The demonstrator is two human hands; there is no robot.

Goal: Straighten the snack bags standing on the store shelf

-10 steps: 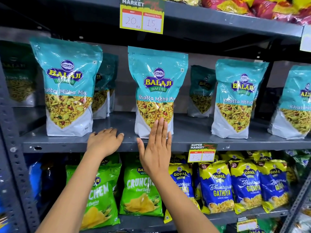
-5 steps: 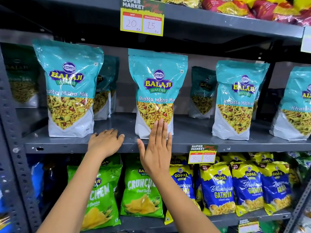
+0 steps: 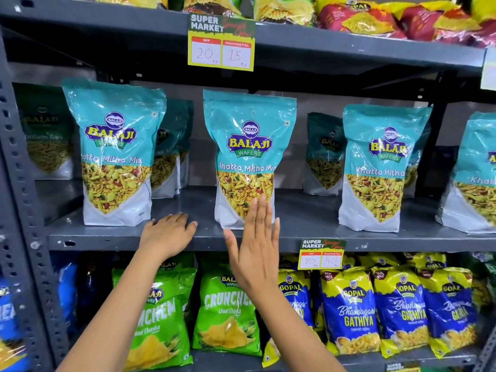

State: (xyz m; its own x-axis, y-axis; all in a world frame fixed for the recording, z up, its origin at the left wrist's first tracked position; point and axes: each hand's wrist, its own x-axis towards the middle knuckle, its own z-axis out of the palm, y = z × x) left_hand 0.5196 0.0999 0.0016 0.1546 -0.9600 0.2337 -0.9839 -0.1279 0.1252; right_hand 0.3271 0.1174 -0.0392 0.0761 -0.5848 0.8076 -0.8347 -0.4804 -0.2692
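**Two hands at the middle shelf of teal snack bags**

A person is facing a grey metal shelf point(image 3: 308, 237) carrying a row of teal snack bags; the middle bag point(image 3: 248, 146) is standing upright at the front edge, facing forward, with the left bag point(image 3: 115, 146) and the right bag point(image 3: 381, 162) standing well apart on either side, and darker bags sitting further back between them. The right hand point(image 3: 255, 251) is lying flat and open, fingers straight and together, fingertips overlapping the middle bag's lower front, though whether they are touching cannot be told; its grip is closing on nothing. The left hand point(image 3: 167, 234) is resting palm down on the shelf's front lip, between the left and middle bags, fingers loosely curled over the edge and holding no bag. A yellow price tag point(image 3: 320, 253) is hanging from the shelf edge just right of the right hand; green and blue snack packets are filling the shelf below.
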